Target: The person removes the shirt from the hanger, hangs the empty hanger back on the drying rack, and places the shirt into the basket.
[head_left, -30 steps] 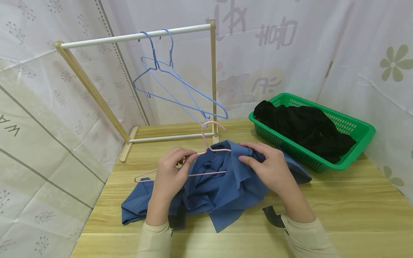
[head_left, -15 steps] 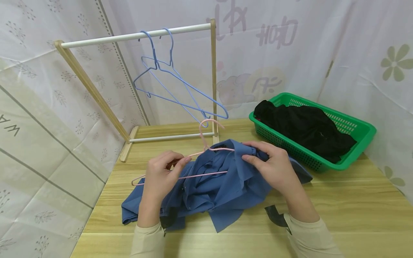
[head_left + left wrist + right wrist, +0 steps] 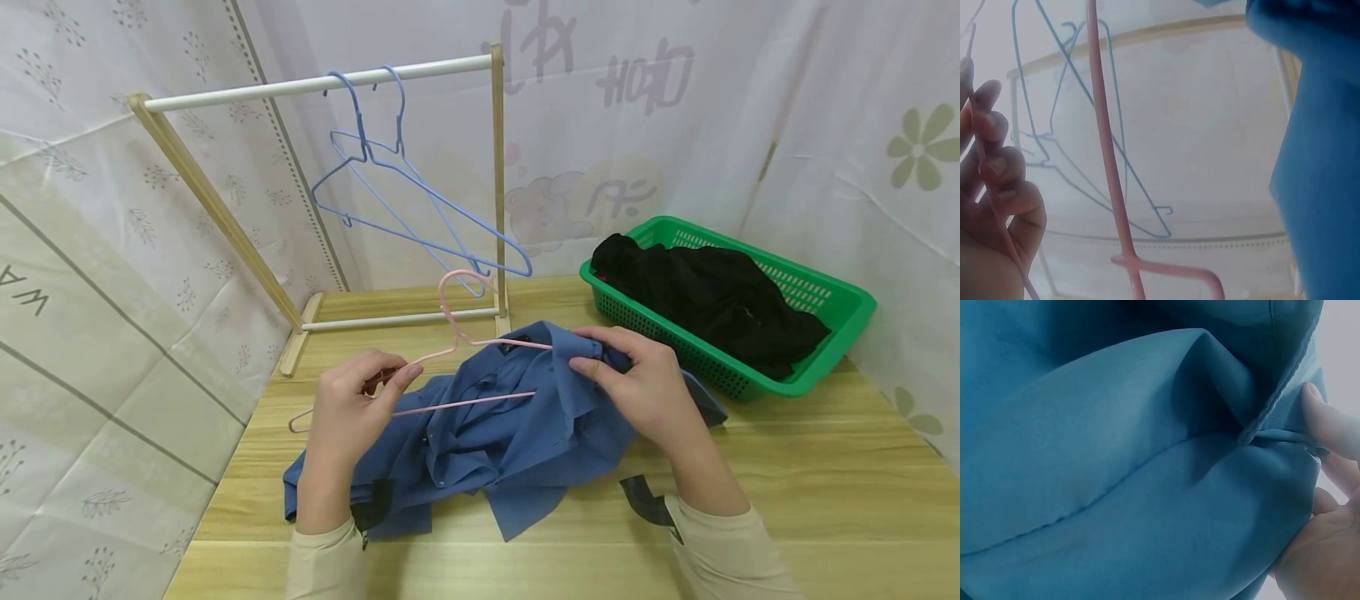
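A blue buttoned garment (image 3: 517, 442) lies bunched on the wooden table, its collar toward the rack. One side of a pink hanger (image 3: 465, 402) is inside it; the hook stands free above the collar. My left hand (image 3: 352, 408) grips the hanger's bare left arm between thumb and fingers. In the left wrist view, the fingers (image 3: 1004, 172) curl round the pink rod. My right hand (image 3: 645, 383) pinches the cloth at the right shoulder, and the hanger's right end is hidden under the fabric. Blue folds (image 3: 1135, 456) fill most of the right wrist view, with the thumb (image 3: 1332, 428) on the cloth.
Behind the garment stands a wood-and-white rack (image 3: 315, 86) with two blue hangers (image 3: 450, 197) on its bar. At the back right, a green basket (image 3: 832, 333) holds black clothing (image 3: 705, 292). Patterned curtains (image 3: 600, 108) surround the table (image 3: 825, 500).
My left hand has moved left with the pink hanger, and its hook has shifted left too. My right hand has edged slightly right, keeping its pinch on the garment.
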A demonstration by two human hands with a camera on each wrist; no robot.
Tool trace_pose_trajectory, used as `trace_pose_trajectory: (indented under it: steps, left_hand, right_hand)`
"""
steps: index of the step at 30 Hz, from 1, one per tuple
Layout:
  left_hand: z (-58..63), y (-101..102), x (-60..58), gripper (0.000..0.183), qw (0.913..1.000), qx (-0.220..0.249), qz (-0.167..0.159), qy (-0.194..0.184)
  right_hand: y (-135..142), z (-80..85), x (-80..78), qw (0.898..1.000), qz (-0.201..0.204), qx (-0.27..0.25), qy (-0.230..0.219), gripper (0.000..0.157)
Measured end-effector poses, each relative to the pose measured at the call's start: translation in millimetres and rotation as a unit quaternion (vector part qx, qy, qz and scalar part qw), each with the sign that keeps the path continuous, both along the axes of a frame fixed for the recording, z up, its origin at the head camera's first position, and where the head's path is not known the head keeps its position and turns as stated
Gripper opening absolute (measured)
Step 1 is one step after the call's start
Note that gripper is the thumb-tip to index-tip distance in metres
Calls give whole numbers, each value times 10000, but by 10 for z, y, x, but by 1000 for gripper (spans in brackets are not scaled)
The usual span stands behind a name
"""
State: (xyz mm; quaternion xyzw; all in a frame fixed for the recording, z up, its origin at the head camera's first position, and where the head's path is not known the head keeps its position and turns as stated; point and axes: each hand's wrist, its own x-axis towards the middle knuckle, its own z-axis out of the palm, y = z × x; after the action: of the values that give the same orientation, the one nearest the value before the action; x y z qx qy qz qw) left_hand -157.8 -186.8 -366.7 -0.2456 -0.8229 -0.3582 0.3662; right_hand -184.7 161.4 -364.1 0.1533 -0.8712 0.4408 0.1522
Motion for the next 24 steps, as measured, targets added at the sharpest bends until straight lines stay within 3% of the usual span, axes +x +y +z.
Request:
trace_pose_trajectory:
  steps: [7,17,24]
  left_hand:
    - [17,-123,15,15,9994,247,-234,-51]
    - [58,-293,124,15,9989,428,111,-148]
    - [83,-362,154,22,9985,514,136,153]
  right_hand:
    - [45,15,-5,10000,-39,-8,-41,35]
    - [149,21,-34,9996,-229,17,-166,36]
    - [157,9,-57,9996,-181,-13,-195,38]
